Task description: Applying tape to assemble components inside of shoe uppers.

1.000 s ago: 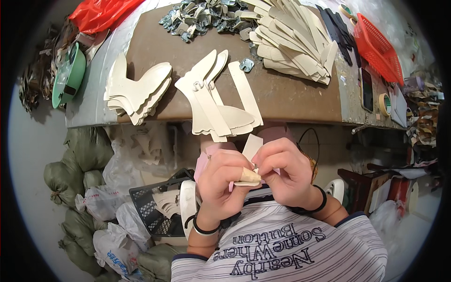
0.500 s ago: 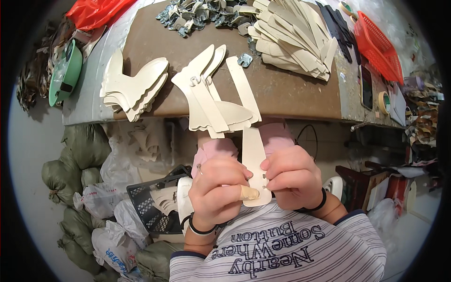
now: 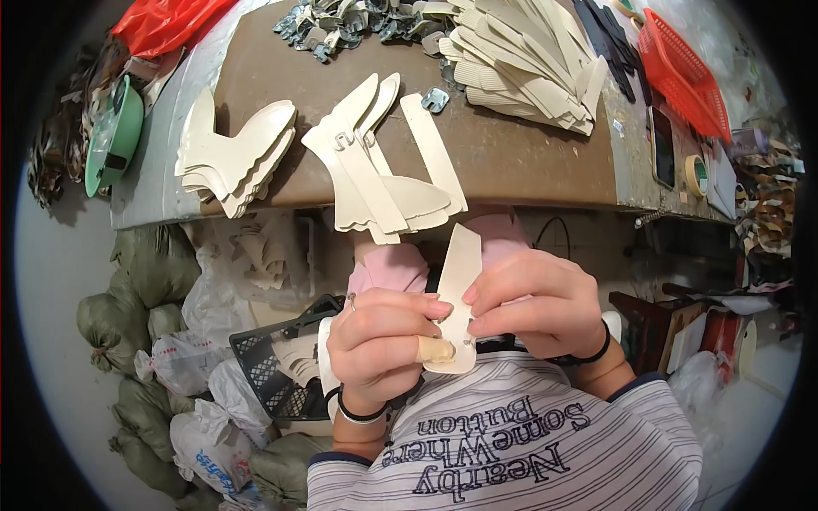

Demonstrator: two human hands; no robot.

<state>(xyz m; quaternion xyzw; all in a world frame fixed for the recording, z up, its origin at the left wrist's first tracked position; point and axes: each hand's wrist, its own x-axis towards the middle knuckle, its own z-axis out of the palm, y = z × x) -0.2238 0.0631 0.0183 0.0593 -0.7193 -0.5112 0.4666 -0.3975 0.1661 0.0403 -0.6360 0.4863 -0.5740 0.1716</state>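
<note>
Left hand [image 3: 383, 341] and right hand [image 3: 545, 307] both pinch the cream strip [image 3: 460, 260], best held flat around what may be metal prongs [image 3: 466, 342].

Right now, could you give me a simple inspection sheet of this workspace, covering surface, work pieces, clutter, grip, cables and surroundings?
Surface: table with a brown top, specked in places.
Work pieces: cream strip held above the lap; stack of cream cutouts near the table's front edge.
Clutter: small metallic pieces, ribbed strips, red basket, phone, tape roll.
Grip: left hand and right hand both hold the cream strip.
Cables: thin dark loop below the table, possibly a cable.
Surroundings: green sacks, white bags and black crate at left.
</note>
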